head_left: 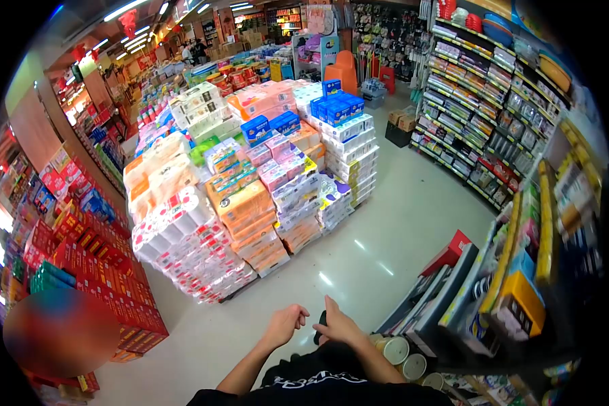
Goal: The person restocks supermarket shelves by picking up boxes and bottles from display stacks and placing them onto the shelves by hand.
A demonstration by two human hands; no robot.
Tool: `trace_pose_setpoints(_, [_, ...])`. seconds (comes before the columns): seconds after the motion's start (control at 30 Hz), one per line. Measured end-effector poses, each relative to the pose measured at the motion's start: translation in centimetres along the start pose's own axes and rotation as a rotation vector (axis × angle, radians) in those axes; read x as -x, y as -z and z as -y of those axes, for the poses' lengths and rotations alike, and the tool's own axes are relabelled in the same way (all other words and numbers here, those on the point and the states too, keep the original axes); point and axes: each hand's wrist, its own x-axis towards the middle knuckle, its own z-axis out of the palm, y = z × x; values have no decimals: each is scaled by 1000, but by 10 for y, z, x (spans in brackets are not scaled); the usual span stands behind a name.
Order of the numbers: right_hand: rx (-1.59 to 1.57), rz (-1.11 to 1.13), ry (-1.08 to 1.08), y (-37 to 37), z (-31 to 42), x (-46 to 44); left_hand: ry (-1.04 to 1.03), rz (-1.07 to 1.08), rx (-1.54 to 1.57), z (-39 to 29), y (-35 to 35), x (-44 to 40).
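Both my hands are in front of my black shirt (311, 374), at the lower middle of the head view. My left hand (285, 326) has loosely curled fingers, with nothing visible in it. Just to its right, my right hand (338, 324) has its fingers stretched forward and its thumb pointing inward. A small black shape (320, 329) shows beside that thumb; whether it touches the hand is unclear. The hands are apart. Ahead stand stacks of wrapped paper packs (243, 203), with blue packs (336, 108) on top.
Red boxes (108, 274) are stacked at the left. Shelves (477, 101) of packaged goods line the right, and a nearer shelf holds a yellow box (523, 304). Round tins (394, 350) stand by my right arm. Grey floor (345, 260) shows between stacks and shelves.
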Motion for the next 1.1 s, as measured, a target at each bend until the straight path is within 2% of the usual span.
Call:
trace_pose_setpoints(0.07, [40, -7, -45, 36, -12, -46, 70, 52, -17, -10, -5, -50])
trace_pose_setpoints(0.2, [-63, -130, -5, 103, -39, -130, 75, 125, 100, -10, -8, -139])
trace_pose_setpoints(0.4, [-56, -186, -15, 174, -68, -242, 75, 59, 78, -17, 12, -268])
trace_pose_setpoints(0.5, [-43, -187, -34, 197, -89, -303, 49, -42, 55, -20, 26, -339])
trace_pose_setpoints(0.53, [-38, -183, -37, 207, -95, -326, 34, -61, 89, -3, 33, -368])
trace_pose_setpoints(0.73, [21, -125, -52, 268, -120, -456, 101, -248, 219, 3, 73, -533])
trace_pose_setpoints(0.9, [57, -122, 61, 332, -131, -570, 3, -449, 271, -47, 98, -662])
trace_pose_setpoints(1.03, [-33, -118, 65, 356, -157, -665, 39, -625, 352, -27, 121, -768])
trace_pose_setpoints(1.07, [-33, -127, 104, 351, -177, -697, 64, -660, 321, -32, 130, -791])
trace_pose_setpoints(1.1, [-165, -113, 191, 343, -196, -736, 69, -699, 289, -40, 146, -821])
